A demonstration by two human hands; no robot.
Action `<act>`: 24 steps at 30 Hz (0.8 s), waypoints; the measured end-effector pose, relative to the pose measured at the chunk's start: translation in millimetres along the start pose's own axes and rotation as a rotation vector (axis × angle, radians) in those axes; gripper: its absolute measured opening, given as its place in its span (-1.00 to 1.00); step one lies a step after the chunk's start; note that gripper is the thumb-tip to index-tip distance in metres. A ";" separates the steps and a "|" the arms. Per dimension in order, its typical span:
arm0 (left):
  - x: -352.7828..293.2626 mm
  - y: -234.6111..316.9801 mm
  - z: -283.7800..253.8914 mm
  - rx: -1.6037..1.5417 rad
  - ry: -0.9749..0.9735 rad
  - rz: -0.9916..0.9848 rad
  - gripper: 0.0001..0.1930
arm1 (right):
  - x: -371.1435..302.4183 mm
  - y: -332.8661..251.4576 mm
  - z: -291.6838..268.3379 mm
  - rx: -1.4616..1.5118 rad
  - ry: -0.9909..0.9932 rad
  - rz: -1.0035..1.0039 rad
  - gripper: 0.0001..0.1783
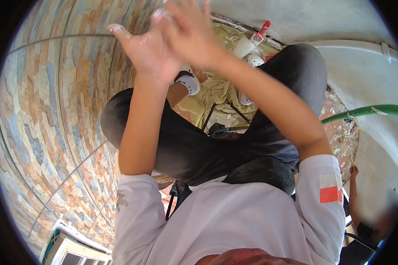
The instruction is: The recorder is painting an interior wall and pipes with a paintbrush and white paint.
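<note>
My left hand (152, 55) is raised at the upper middle, its thumb stretched out to the side and whitish smears on its skin. Against it lies my right hand (192, 33), crossing over the left fingers and partly hiding them. The right fingers look spread, though motion blurs them and the picture's top edge cuts them off. I see no tool in either hand. Beyond the hands, a scraper with a red handle (264, 30) rests at a white container (243, 47) on the floor.
Crumpled yellowish sheeting (221, 86) covers the floor around my white shoes (190, 84). Stone-patterned tiles (66, 110) rise on the left, a pale wall (314, 22) on the right. A green hose (367, 111) enters from the right. Another person's arm (353, 190) shows at lower right.
</note>
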State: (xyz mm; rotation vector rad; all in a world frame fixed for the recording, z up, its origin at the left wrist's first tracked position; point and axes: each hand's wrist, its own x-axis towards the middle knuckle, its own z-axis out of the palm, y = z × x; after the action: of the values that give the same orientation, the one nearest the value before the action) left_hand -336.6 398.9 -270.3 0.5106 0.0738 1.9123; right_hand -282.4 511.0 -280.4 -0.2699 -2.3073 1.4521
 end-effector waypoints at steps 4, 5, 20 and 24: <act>17.7 -22.2 42.6 0.171 0.500 -0.043 -0.14 | 47.1 36.1 -75.9 0.049 -0.252 0.561 -0.20; 22.2 -17.4 40.0 0.167 0.494 -0.031 -0.14 | 49.1 47.2 -83.7 -0.061 -0.232 0.512 -0.25; 7.5 35.0 23.9 0.472 0.854 0.337 -0.81 | -1.6 230.7 -90.9 -1.664 -0.847 -0.205 -0.86; 9.0 35.0 29.7 0.497 0.667 0.356 -0.77 | -0.6 243.2 -96.4 -1.857 -0.913 -0.461 -0.86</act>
State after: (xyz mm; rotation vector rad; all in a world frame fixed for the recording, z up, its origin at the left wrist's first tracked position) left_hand -358.5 387.6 -230.5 0.1879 0.9633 2.3513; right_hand -252.1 697.2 -461.8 0.5437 -3.2020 -1.3556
